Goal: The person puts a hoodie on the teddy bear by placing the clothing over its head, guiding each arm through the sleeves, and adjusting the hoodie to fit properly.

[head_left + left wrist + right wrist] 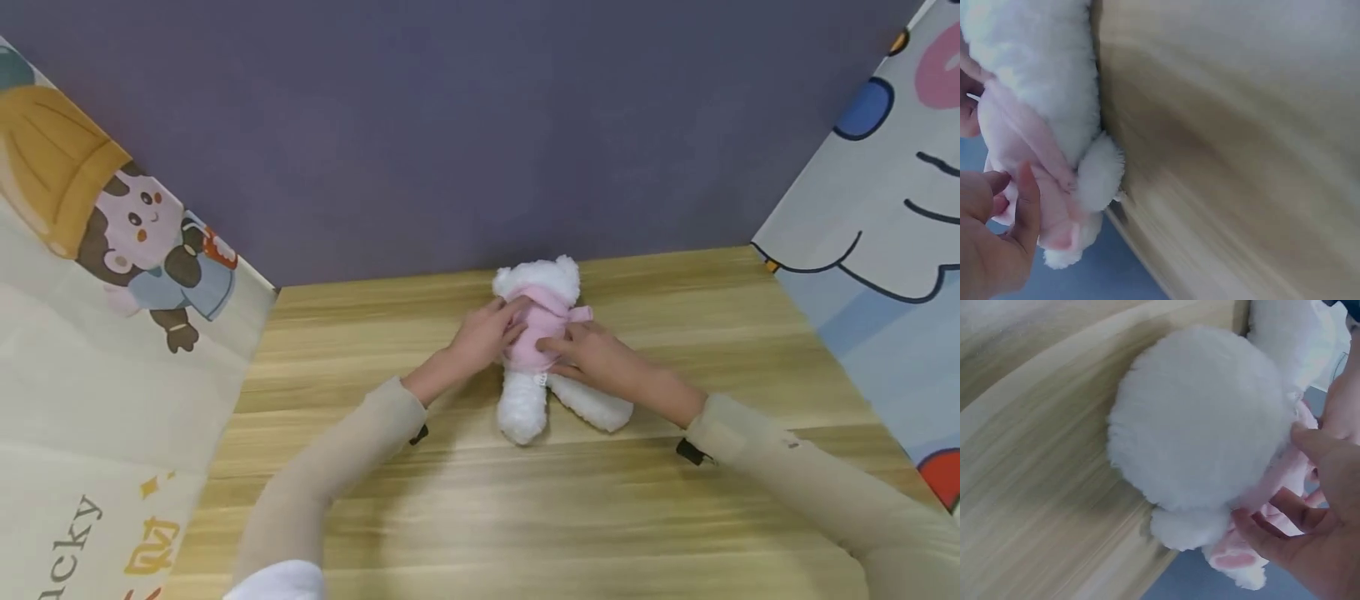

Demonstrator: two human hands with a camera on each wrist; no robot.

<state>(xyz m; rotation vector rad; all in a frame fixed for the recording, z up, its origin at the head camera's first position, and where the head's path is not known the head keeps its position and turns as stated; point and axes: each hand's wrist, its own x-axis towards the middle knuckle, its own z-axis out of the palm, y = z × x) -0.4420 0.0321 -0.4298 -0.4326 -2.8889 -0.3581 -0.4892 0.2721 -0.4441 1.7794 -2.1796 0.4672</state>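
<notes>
A white plush bear (522,408) in a pink garment (542,329) lies on the wooden table, head toward the back wall and legs toward the person. A small white tag (540,379) shows between its legs. My left hand (480,337) is on the left side of the garment, its fingers pinching the pink cloth (1019,128) in the left wrist view. On the other side, my right hand (600,358) holds the lower right part of the garment, with thumb and fingers bent around it. A white fluffy leg (1200,419) hides part of the cloth in the right wrist view.
The wooden table (480,517) ends at a plain dark purple wall (480,125). Printed panels flank it, with a cartoon figure (142,225) on the left and large cartoon shapes (892,217) on the right.
</notes>
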